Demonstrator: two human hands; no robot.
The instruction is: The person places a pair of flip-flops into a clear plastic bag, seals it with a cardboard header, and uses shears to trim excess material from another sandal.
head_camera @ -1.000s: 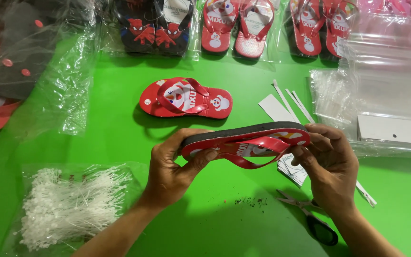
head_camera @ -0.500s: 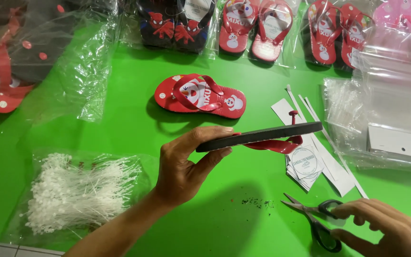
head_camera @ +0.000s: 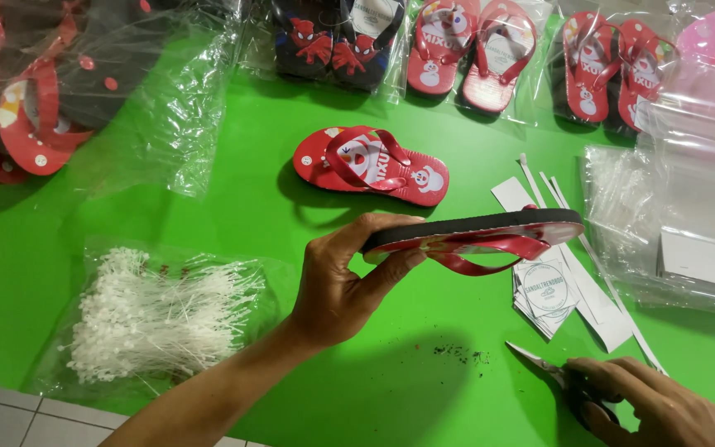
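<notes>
My left hand [head_camera: 343, 285] grips the heel end of a small red flip-flop [head_camera: 477, 236], held upside down above the green table with its black sole up and red strap hanging below. A matching red flip-flop [head_camera: 371, 165] lies flat on the table just behind it. My right hand [head_camera: 651, 406] rests at the lower right on a pair of scissors [head_camera: 558, 382], fingers curled over the dark handles while the blades point left on the table.
A clear bag of white plastic tag fasteners [head_camera: 155, 314] lies at the left. White paper tags [head_camera: 552, 285] sit under the held flip-flop. Bagged flip-flop pairs [head_camera: 448, 50] line the back edge, and clear bags [head_camera: 680, 207] pile at the right.
My right hand let go of the flip-flop and dropped to the scissors at the lower right. My left hand now holds the flip-flop alone, sole up.
</notes>
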